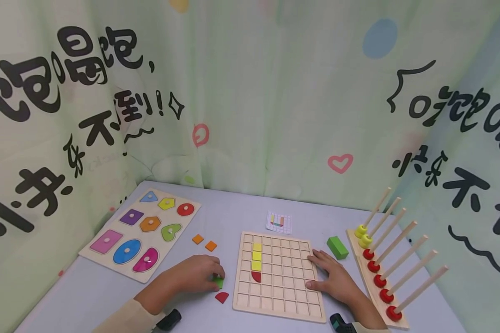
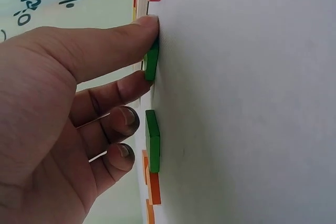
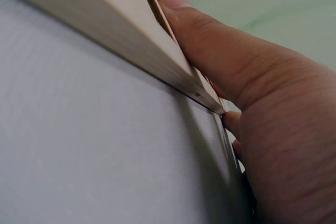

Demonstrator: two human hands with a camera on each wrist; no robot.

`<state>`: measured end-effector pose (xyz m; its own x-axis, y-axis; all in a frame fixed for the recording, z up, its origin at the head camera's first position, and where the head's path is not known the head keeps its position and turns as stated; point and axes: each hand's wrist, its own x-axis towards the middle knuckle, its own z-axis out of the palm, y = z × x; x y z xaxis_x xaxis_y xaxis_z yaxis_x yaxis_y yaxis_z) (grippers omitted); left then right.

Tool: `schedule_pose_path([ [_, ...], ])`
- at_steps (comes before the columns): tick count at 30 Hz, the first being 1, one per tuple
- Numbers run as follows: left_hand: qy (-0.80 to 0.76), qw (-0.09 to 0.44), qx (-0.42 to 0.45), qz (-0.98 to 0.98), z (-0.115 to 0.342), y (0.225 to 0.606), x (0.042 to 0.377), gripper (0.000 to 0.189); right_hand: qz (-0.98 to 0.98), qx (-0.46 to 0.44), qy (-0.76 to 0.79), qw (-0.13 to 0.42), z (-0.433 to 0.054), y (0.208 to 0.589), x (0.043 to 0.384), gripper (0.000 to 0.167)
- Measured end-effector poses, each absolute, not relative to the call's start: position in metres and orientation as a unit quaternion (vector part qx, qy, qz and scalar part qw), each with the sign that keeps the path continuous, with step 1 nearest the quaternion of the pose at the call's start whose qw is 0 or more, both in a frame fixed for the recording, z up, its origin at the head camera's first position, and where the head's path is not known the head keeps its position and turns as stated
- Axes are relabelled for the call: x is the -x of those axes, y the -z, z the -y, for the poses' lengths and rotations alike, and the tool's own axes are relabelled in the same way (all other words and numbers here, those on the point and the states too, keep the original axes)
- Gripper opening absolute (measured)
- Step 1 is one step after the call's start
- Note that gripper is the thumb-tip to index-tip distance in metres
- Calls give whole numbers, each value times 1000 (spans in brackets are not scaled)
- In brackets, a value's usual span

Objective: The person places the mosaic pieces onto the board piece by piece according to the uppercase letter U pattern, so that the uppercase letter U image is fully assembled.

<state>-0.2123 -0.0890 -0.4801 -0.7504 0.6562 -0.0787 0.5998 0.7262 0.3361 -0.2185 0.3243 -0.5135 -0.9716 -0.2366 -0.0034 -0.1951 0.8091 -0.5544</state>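
Note:
On the table left of the wooden grid board (image 1: 289, 282), my left hand (image 1: 196, 273) pinches a small green tile (image 2: 151, 62) between thumb and index finger. A second green tile (image 2: 153, 142) lies under the other fingers in the left wrist view. Close by is a red quarter-round tile (image 1: 222, 297). In one column of the board sit three yellow tiles (image 1: 256, 256) with a red quarter-round tile (image 1: 256, 277) below them. My right hand (image 1: 331, 280) rests on the board's right edge, fingers spread; the right wrist view shows its thumb (image 3: 205, 35) on the top face.
Two orange tiles (image 1: 210, 245) lie beyond the left hand. A pattern card (image 1: 279, 222) is behind the board, and a green block (image 1: 337, 247) to its right. A peg stand (image 1: 370, 286) with beads stands far right; a knobbed shape puzzle (image 1: 150, 245) lies at left.

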Motion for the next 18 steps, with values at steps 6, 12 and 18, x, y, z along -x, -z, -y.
schedule_pose_path([
  [6, -144, 94, -342, -924, 89, 477, 211, 25, -952, 107, 284, 35, -322, 514, 219, 90],
  [12, -140, 86, -344, -924, 86, 475, 213, 26, -953, 103, 284, 33, -321, 513, 218, 90],
  [18, -134, 80, -342, -926, 80, 477, 219, 27, -952, 109, 285, 30, -323, 514, 218, 89],
])
